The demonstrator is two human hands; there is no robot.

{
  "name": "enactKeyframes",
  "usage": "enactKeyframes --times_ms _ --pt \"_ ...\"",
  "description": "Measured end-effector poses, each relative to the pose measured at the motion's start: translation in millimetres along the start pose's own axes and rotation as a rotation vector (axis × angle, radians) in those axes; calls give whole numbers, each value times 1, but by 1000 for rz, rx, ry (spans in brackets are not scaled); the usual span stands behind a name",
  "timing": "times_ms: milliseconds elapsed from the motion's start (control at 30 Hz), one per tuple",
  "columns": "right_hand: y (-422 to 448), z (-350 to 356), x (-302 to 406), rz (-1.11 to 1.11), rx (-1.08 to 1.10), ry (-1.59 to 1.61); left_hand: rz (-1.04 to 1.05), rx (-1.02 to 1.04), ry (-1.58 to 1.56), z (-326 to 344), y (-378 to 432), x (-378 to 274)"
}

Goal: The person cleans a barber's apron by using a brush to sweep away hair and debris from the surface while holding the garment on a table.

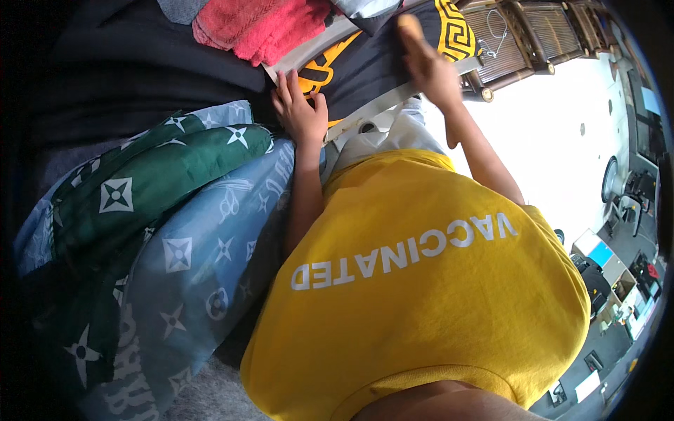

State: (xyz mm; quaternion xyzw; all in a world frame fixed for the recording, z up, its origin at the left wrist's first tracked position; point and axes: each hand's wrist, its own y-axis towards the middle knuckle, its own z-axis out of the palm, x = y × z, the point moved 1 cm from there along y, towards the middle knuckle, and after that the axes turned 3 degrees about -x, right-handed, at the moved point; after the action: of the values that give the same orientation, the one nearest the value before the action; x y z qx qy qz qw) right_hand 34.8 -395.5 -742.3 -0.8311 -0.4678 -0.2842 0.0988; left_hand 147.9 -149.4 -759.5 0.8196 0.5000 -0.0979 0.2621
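A black cloth with yellow printed patterns [368, 68] lies over a pale, straight-edged board or low table [368, 109]. My left hand [303, 110] rests at its left end, fingers spread, fingertips on the cloth and near the edge. Toward the cloth's right part, my right hand [432, 71] is blurred, its fingers extended over the cloth; whether it holds anything cannot be told. A red towel [263, 29] lies just beyond the left end of the board, beside a grey cloth [181, 9].
Green patterned fabric [174, 168] and blue patterned fabric [210, 247] are heaped at left, beside black fabric [158, 79]. Bamboo furniture [500, 47] with a thin white cord [495, 37] stands at upper right. A fan [611, 179] and shelving [616, 263] are farther right.
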Motion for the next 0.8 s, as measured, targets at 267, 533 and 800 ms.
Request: enactKeyframes --times_ms 267,533,800 --pt "-20 14 73 -344 321 63 34 7 -32 0 1 2" --pt "24 -42 -52 13 -10 -199 57 -3 -44 -3 1 0" --pt "39 -22 -37 -50 73 -181 77 22 -12 -3 6 -6"
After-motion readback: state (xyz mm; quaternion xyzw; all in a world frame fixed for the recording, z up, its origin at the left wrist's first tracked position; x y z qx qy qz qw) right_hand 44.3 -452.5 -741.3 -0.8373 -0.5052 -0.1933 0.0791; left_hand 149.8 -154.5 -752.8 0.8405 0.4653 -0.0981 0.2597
